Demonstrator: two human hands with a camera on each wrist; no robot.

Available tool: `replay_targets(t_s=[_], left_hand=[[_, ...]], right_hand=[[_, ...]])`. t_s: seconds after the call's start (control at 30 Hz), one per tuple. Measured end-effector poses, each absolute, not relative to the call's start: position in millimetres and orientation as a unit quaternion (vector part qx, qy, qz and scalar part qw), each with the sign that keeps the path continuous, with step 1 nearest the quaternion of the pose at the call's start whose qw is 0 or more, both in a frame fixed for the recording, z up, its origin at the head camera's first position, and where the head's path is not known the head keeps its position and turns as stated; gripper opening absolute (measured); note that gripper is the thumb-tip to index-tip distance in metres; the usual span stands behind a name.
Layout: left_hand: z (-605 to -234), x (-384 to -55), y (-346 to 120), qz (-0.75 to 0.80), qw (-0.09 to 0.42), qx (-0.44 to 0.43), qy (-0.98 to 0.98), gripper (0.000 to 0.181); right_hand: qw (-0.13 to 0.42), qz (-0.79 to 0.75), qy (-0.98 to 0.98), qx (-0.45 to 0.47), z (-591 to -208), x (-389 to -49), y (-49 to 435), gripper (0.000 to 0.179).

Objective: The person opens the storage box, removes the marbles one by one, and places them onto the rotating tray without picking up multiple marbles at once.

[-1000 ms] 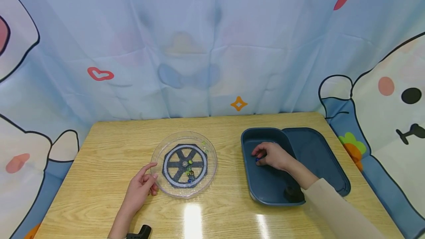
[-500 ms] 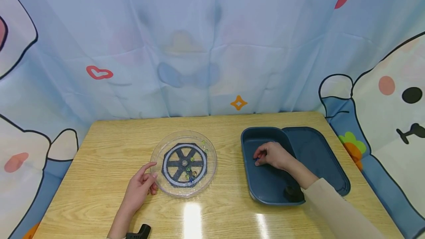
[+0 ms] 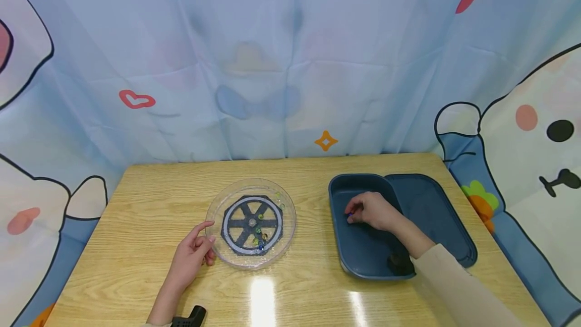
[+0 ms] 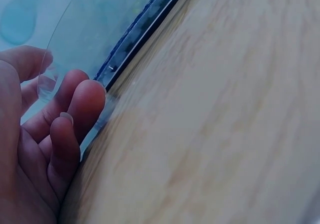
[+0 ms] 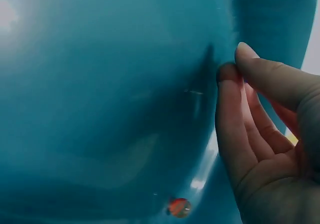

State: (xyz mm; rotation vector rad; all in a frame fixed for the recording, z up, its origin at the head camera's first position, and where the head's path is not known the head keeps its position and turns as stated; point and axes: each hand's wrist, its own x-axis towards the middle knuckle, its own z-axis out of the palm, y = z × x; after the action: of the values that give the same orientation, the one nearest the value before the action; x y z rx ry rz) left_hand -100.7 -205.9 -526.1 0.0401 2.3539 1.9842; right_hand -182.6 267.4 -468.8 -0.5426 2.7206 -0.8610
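Right hand (image 3: 369, 211) lifted, pinching marble (image 3: 348, 214).

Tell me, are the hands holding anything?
The right hand pinches a small blue marble between thumb and fingertips inside the dark tray. The left hand holds nothing; its fingers touch the clear plate's rim.

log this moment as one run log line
left hand: rests on clear plate rim | right hand: pinches small marble in blue tray | marbles on plate
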Motion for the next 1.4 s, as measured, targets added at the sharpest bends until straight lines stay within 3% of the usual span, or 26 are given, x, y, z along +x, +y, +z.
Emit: replay_targets(t_s=[0.23,0.53,0.9,1.4], left_hand=[[-525.9,-101.4,-204.9,0.648,0.03,0.014,0.761,0.04],[-525.5,-102.3,-203.1,0.641,0.028,0.01,0.767,0.039],[-524.5,-101.2,-203.0,0.637,0.022,0.012,0.771,0.038],[-526.2,-99.6,-204.4,0.639,0.018,0.011,0.769,0.038]], right_hand=[[0.108,-0.296,0.93,-0.19,-449.5,-178.4,265.3,0.01],[0.051,-0.293,0.922,-0.247,-417.7,-166.7,248.1,0.014],[0.067,-0.326,0.895,-0.298,-399.3,-154.2,191.8,0.017],[0.087,-0.314,0.866,-0.38,-408.3,-151.4,118.0,0.013]])
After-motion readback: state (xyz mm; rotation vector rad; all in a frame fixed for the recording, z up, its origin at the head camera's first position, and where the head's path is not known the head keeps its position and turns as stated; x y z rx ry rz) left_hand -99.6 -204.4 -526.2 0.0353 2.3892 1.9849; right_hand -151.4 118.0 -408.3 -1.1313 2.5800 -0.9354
